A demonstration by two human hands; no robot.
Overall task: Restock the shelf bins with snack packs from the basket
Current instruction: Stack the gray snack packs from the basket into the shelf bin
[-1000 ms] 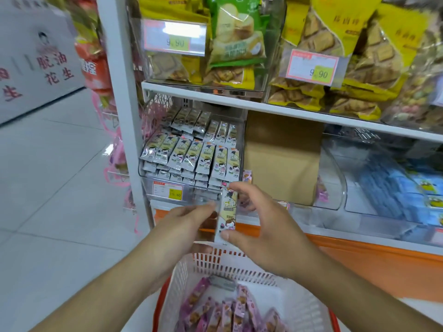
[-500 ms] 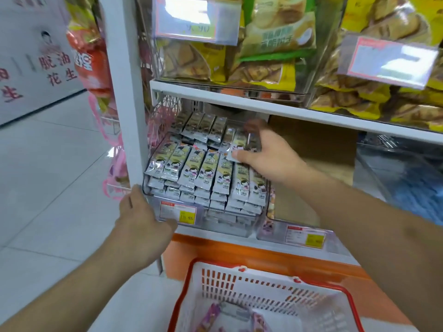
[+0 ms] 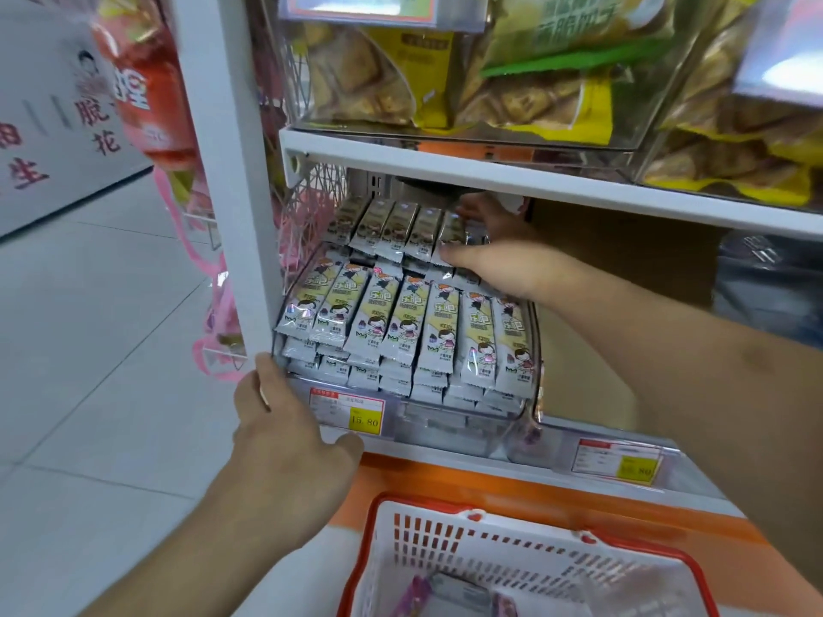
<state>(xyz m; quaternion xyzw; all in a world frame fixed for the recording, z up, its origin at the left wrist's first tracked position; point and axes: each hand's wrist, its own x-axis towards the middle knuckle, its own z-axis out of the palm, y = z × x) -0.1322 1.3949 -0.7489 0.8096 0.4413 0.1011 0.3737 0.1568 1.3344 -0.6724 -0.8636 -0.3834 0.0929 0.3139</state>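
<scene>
A clear plastic shelf bin (image 3: 445, 420) holds rows of silver and yellow snack packs (image 3: 401, 322) with cartoon figures. My right hand (image 3: 494, 256) reaches deep into the bin under the upper shelf. Its thumb and fingers pinch a snack pack (image 3: 454, 240) at the right end of the back row. My left hand (image 3: 285, 434) grips the bin's front left corner, next to the price tag. The white basket with red rim (image 3: 512, 554) sits below, with a few pink packs (image 3: 414, 594) visible inside.
A white shelf post (image 3: 222, 171) stands left of the bin. The shelf above carries clear bins of yellow biscuit bags (image 3: 512, 91). A brown cardboard box (image 3: 623, 269) sits right of the bin. Pink and red packs (image 3: 147, 91) hang at the left. Tiled aisle floor lies left.
The view has moved closer to the shelf. My right hand has pushed further back into the bin with the pack. My left hand stays on the bin's front corner.
</scene>
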